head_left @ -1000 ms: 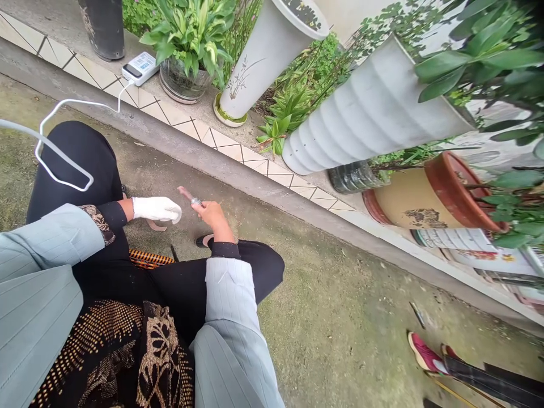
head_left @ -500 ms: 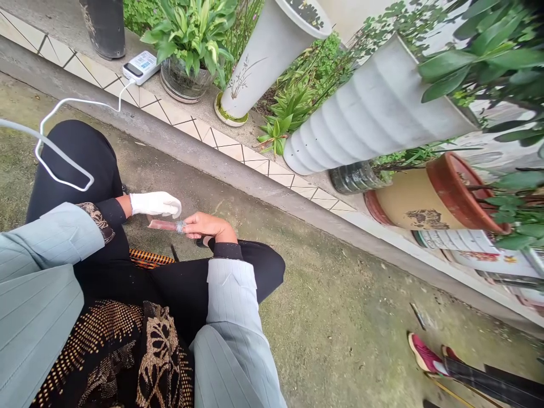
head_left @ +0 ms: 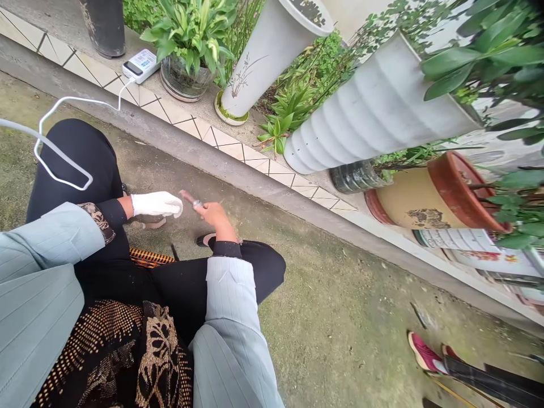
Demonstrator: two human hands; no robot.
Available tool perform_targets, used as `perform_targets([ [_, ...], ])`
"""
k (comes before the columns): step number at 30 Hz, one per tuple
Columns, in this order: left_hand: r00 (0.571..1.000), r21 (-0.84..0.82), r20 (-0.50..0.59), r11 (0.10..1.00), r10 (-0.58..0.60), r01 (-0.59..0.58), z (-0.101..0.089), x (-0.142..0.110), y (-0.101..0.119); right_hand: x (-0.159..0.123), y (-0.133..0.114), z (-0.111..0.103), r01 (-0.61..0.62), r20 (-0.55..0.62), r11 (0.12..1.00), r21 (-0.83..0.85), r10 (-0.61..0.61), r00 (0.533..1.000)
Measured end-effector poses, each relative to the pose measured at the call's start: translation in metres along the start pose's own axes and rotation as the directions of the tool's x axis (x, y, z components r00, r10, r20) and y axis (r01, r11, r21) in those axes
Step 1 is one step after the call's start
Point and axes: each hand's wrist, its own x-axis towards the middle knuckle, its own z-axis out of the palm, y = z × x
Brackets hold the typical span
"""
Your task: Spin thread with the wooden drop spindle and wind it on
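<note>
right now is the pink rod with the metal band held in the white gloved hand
No, the pink rod with a metal band is pinched in the bare right hand, while the white-gloved left hand sits beside it.

1. Look at that ground, you've got weathered concrete (head_left: 335, 351) streaked with green moss.
2. Up ahead, a raised concrete kerb (head_left: 182, 153) runs on a slant, topped by a strip of cream diamond-pattern tiles (head_left: 204, 136).
3. On the ledge, there's a leafy plant in a glass pot (head_left: 185, 82), with a white power strip (head_left: 141, 65) just beside it.
4. Further along, you have two tilted white planters (head_left: 374, 107), then a tan pot with a terracotta rim (head_left: 429, 204).
5. Over everything, you're getting soft, even daylight.
</note>
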Motion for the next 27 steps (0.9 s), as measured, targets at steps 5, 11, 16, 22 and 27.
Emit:
perform_targets([
  [5, 0.989, 0.047, -0.145, 0.998, -0.028, 0.035, -0.017, -0.001, 0.003, -0.016, -0.007, 0.004, 0.187, 0.604, 0.965, 0.181, -0.260, 0.754],
  [11, 0.981, 0.006, -0.195, 1.000, 0.006, -0.005, -0.017, -0.003, 0.009, -0.017, -0.007, 0.007, 0.224, 0.588, 0.941, 0.255, -0.335, 0.736],
  [16, 0.971, 0.010, -0.239, 1.000, 0.001, 0.001, -0.018, -0.003, 0.010, -0.020, -0.011, 0.006, 0.232, 0.595, 0.923, 0.307, -0.376, 0.710],
  [22, 0.983, 0.105, -0.183, 0.994, -0.009, 0.029, -0.013, 0.000, -0.005, -0.027, -0.021, 0.005, 0.332, 0.528, 0.864, 0.377, -0.496, 0.689],
  [27, 0.997, 0.030, -0.050, 0.998, -0.059, 0.060, 0.002, 0.003, -0.018, -0.016, -0.015, 0.007, 0.353, 0.123, 0.826, 0.440, -0.445, 0.887],
])
